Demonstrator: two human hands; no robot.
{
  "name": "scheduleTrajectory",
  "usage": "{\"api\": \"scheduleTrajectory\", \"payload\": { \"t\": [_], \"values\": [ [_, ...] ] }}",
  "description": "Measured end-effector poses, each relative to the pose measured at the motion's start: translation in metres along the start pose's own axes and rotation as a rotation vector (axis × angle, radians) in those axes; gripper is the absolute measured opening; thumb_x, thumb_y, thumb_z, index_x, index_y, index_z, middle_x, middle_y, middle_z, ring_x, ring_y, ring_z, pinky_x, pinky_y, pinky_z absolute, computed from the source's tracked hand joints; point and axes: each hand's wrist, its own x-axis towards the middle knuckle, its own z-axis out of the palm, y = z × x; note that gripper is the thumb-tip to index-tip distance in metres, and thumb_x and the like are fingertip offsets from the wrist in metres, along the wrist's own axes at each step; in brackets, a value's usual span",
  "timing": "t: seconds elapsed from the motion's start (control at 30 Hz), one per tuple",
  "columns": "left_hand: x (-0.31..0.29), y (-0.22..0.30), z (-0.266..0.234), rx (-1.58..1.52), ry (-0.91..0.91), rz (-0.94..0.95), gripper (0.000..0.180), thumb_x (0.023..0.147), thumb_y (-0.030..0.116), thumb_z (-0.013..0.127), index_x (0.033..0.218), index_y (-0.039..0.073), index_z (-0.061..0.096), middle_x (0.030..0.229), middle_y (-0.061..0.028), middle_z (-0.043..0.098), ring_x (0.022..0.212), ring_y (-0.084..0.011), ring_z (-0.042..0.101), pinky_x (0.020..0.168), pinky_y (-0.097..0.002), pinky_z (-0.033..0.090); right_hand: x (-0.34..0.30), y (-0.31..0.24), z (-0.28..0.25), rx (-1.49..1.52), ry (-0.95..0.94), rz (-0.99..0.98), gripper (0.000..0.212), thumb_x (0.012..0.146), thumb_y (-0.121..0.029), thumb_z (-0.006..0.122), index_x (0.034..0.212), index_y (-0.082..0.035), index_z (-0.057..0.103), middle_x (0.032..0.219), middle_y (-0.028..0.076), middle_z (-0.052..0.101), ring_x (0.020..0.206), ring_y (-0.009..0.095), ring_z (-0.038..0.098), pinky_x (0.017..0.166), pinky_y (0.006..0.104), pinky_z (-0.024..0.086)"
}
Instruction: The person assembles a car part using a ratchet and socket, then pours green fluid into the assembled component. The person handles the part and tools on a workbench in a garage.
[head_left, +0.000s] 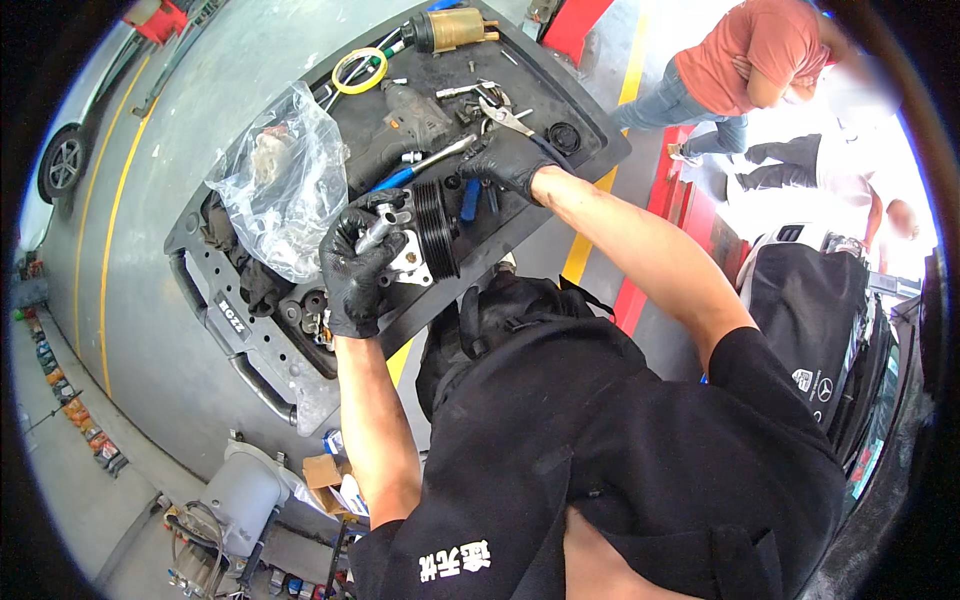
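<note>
My left hand [352,270], in a black glove, is closed around a silvery metal pump [408,262] over the near edge of the tool cart. A wide ribbed black pulley [435,230] forms the pump's right side, and a short metal pipe stub [382,228] sticks out by my fingers. My right hand [505,162], also gloved in black, is low over the cart top with its fingers bent and apart, and nothing shows in them. Close to its fingertips lies a ratchet [425,162] with a blue handle. Pliers [506,116] rest just beyond that hand.
On the black cart top [590,125] lie a clear plastic bag [285,185], a grey power tool [405,120], a yellow tape roll [360,70] and a brass-coloured cylinder [460,30]. A person [745,60] with folded arms stands at the far right. Red lift parts [680,215] flank the cart.
</note>
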Motion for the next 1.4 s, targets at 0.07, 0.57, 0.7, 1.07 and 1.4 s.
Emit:
{"api": "scheduleTrajectory", "payload": {
  "t": [0.07,0.57,0.7,1.07,1.4],
  "values": [
    [-0.001,0.002,0.001,0.043,0.027,-0.019,0.02,0.072,-0.007,0.07,0.087,0.003,0.062,0.12,-0.0152,0.069,0.109,-0.0234,0.063,0.1,-0.0379,0.048,-0.007,-0.02,-0.005,0.03,-0.015,0.001,0.034,0.072,-0.031,0.079,0.085,0.0,0.075,0.074,0.013,0.07,0.066,0.021,0.062,0.064,0.0356,0.049],
    [-0.002,0.001,0.003,0.022,0.032,-0.004,0.018,0.075,-0.006,0.07,0.087,0.003,0.061,0.12,-0.0137,0.069,0.107,-0.0201,0.064,0.093,-0.0343,0.051,-0.014,-0.016,-0.004,-0.232,0.109,-0.111,0.039,0.085,-0.033,0.068,0.109,-0.003,0.071,0.1,0.022,0.071,0.095,0.034,0.068,0.086,0.0404,0.051],
    [-0.003,-0.006,-0.001,0.02,0.05,0.017,0.021,0.074,-0.002,0.073,0.093,0.001,0.066,0.119,-0.013,0.07,0.107,-0.0199,0.064,0.096,-0.0353,0.051,-0.074,-0.065,-0.016,0.223,-0.004,-0.283,0.082,0.077,-0.042,0.085,0.144,-0.007,0.052,0.137,0.014,0.061,0.124,0.027,0.059,0.108,0.0388,0.045],
    [-0.006,-0.005,0.001,-0.025,0.07,0.037,0.02,0.072,-0.007,0.069,0.089,0.0,0.065,0.119,-0.0184,0.069,0.108,-0.0254,0.065,0.099,-0.0408,0.049,-0.08,-0.056,0.031,0.116,-0.075,-0.741,0.125,0.059,-0.034,0.097,0.157,-0.004,0.027,0.155,0.019,0.04,0.144,0.031,0.039,0.12,0.0423,0.033],
    [-0.012,-0.007,-0.001,-0.076,0.056,0.1,0.017,0.072,-0.005,0.071,0.086,0.001,0.064,0.117,-0.0182,0.07,0.106,-0.0242,0.065,0.097,-0.0395,0.05,-0.081,-0.045,0.032,0.106,-0.119,-0.765,0.127,0.059,-0.041,0.097,0.157,-0.005,0.024,0.16,0.02,0.03,0.149,0.033,0.031,0.122,0.043,0.029]
  ]
}}
